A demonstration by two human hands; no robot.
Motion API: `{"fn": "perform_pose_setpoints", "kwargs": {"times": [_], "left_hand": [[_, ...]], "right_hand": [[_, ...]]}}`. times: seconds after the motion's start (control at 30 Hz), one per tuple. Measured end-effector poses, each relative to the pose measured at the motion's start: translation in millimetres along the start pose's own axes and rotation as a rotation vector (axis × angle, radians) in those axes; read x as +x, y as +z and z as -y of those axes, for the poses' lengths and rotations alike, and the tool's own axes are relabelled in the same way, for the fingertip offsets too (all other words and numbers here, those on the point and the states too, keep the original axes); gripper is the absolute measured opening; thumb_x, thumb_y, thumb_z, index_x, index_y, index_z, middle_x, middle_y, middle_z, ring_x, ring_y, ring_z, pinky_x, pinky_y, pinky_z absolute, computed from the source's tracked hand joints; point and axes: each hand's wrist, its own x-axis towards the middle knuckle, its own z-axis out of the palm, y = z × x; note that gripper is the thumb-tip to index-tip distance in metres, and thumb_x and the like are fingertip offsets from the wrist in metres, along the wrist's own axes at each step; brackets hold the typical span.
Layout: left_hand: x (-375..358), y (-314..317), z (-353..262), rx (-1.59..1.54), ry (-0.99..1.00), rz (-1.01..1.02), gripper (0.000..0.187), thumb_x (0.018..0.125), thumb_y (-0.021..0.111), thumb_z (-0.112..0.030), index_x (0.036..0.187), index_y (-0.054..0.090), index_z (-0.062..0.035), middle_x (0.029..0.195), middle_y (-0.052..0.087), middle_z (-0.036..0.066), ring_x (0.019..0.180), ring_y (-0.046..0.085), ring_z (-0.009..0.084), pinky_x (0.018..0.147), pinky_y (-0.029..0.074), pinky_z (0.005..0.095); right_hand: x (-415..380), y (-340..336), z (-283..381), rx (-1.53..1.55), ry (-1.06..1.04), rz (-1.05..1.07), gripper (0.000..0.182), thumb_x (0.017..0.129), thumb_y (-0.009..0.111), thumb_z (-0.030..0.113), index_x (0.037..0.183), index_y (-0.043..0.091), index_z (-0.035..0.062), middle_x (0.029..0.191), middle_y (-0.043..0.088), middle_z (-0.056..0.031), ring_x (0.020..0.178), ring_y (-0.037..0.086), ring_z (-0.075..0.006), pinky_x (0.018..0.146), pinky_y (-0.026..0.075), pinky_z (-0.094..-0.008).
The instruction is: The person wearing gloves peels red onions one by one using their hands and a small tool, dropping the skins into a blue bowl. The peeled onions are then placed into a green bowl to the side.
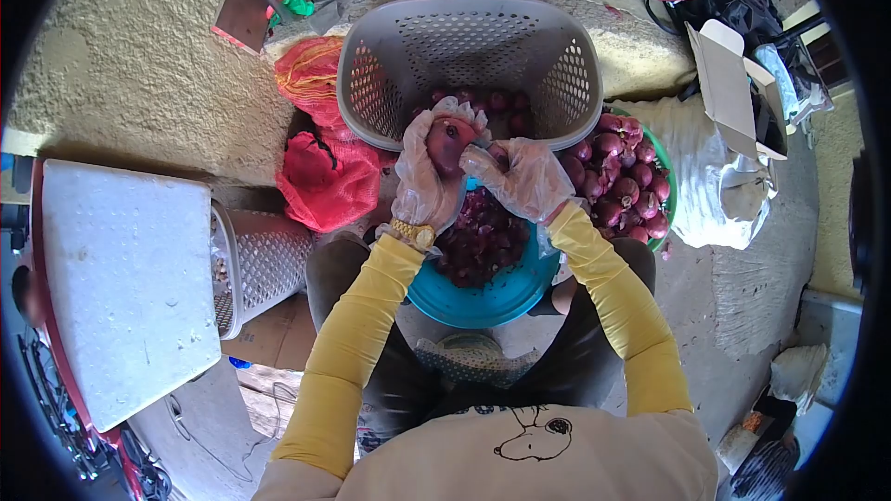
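Note:
In the head view my left hand (430, 167), in a clear plastic glove and with a gold watch at the wrist, is wrapped round a red onion (447, 145). Close against the onion's right side, my right hand (520, 176), gloved too, is closed with the fingers pinched. A thin grey-blue sliver, which looks like a small knife blade (482, 141), shows at its fingertips; any handle is hidden. Below both hands a blue basin (478, 308) holds a heap of dark red onion skins (483, 246).
A grey perforated basket (473, 9) with several onions stands ahead. To its right a green-rimmed tub (670, 172) is piled with red onions (624, 186). Red mesh sacks (325, 181), another perforated basket (269, 260) and a white foam box lid (130, 278) are at the left.

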Motion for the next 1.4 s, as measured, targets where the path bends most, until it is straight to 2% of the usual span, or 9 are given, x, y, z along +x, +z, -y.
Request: {"fn": "perform_pose_setpoints", "kwargs": {"times": [0.37, 0.43, 0.53, 0.77, 0.87, 1.07, 1.13, 1.23, 1.4], "left_hand": [[0.5, -5.5, -0.6, -0.029, -0.103, -0.212, 0.047, 0.105, 0.054, -0.04, 0.128, 0.056, 0.001, 0.124, 0.063, 0.018, 0.115, 0.062, 0.0346, 0.108, 0.048, 0.0517], [-1.2, -1.7, -7.0, -0.036, -0.122, -0.224, 0.046, 0.105, 0.055, -0.039, 0.128, 0.056, 0.0008, 0.125, 0.062, 0.019, 0.117, 0.061, 0.0352, 0.109, 0.047, 0.0539], [-1.3, -5.1, -16.4, -0.125, -0.157, -0.212, 0.046, 0.105, 0.055, -0.038, 0.128, 0.056, 0.0011, 0.129, 0.06, 0.021, 0.122, 0.058, 0.0376, 0.111, 0.046, 0.0589], [-2.2, -17.3, -30.7, -0.258, -0.166, -0.135, 0.041, 0.104, 0.054, -0.031, 0.129, 0.054, 0.0017, 0.135, 0.055, 0.024, 0.135, 0.049, 0.0451, 0.113, 0.041, 0.0652], [-3.2, -15.2, -32.4, -0.294, -0.188, -0.132, 0.037, 0.103, 0.053, -0.025, 0.129, 0.054, 0.0008, 0.135, 0.055, 0.024, 0.135, 0.049, 0.0451, 0.113, 0.041, 0.0652], [-0.8, -10.7, -25.9, -0.216, -0.195, -0.053, 0.042, 0.098, 0.054, -0.022, 0.133, 0.054, 0.0011, 0.135, 0.057, 0.025, 0.135, 0.05, 0.0452, 0.114, 0.042, 0.0614], [-1.7, -8.5, -19.4, -0.156, -0.165, -0.06, 0.043, 0.098, 0.054, -0.023, 0.134, 0.054, 0.0011, 0.133, 0.059, 0.025, 0.134, 0.051, 0.0452, 0.113, 0.042, 0.0605], [-3.4, -4.8, -8.6, -0.075, -0.129, -0.042, 0.043, 0.098, 0.056, -0.024, 0.132, 0.056, 0.0014, 0.128, 0.063, 0.025, 0.13, 0.055, 0.0455, 0.113, 0.042, 0.0588], [1.1, -9.3, 3.6, -0.166, -0.067, 0.017, 0.039, 0.103, 0.053, -0.024, 0.132, 0.056, 0.0009, 0.13, 0.064, 0.02, 0.127, 0.057, 0.0428, 0.111, 0.045, 0.0572]], "right_hand": [[-2.3, -3.1, 1.9, 0.198, -0.12, 0.039, 0.046, 0.097, 0.069, 0.046, 0.095, 0.076, 0.0007, 0.07, 0.068, -0.0133, 0.061, 0.056, -0.0221, 0.066, 0.05, -0.0389], [-5.5, -12.1, 4.6, 0.117, -0.045, 0.268, 0.061, 0.092, 0.064, 0.065, 0.098, 0.076, 0.0056, 0.081, 0.069, -0.0237, 0.081, 0.067, -0.0433, 0.072, 0.052, -0.0477], [-8.9, -10.0, -5.6, -0.156, -0.273, 0.235, 0.06, 0.091, 0.064, 0.067, 0.093, 0.076, 0.0078, 0.078, 0.069, -0.0205, 0.077, 0.069, -0.0422, 0.07, 0.053, -0.0479], [-10.1, -4.9, -18.8, -0.309, -0.282, 0.198, 0.05, 0.089, 0.071, 0.057, 0.094, 0.073, 0.007, 0.077, 0.071, -0.0173, 0.074, 0.068, -0.0394, 0.066, 0.051, -0.0486], [-6.3, -8.2, -13.1, -0.377, -0.297, 0.327, 0.052, 0.09, 0.07, 0.059, 0.097, 0.074, 0.0073, 0.077, 0.071, -0.0168, 0.075, 0.069, -0.0387, 0.067, 0.052, -0.0487], [-4.8, -14.4, -2.7, -0.386, -0.188, 0.227, 0.061, 0.078, 0.078, 0.066, 0.096, 0.077, 0.0078, 0.076, 0.07, -0.0167, 0.069, 0.067, -0.0373, 0.067, 0.053, -0.0469], [-3.9, -16.9, 9.9, -0.062, -0.028, 0.076, 0.071, 0.071, 0.078, 0.075, 0.091, 0.076, 0.0063, 0.076, 0.07, -0.0163, 0.073, 0.069, -0.0347, 0.072, 0.054, -0.0425], [-0.7, -24.1, 17.7, -0.083, 0.155, 0.098, 0.074, 0.068, 0.082, 0.074, 0.093, 0.076, 0.0055, 0.078, 0.071, -0.0161, 0.074, 0.069, -0.0349, 0.071, 0.054, -0.0413], [2.8, -23.7, 16.8, -0.065, 0.182, 0.079, 0.074, 0.066, 0.084, 0.073, 0.095, 0.077, 0.0053, 0.08, 0.071, -0.0179, 0.075, 0.069, -0.0352, 0.07, 0.054, -0.0405]]}}
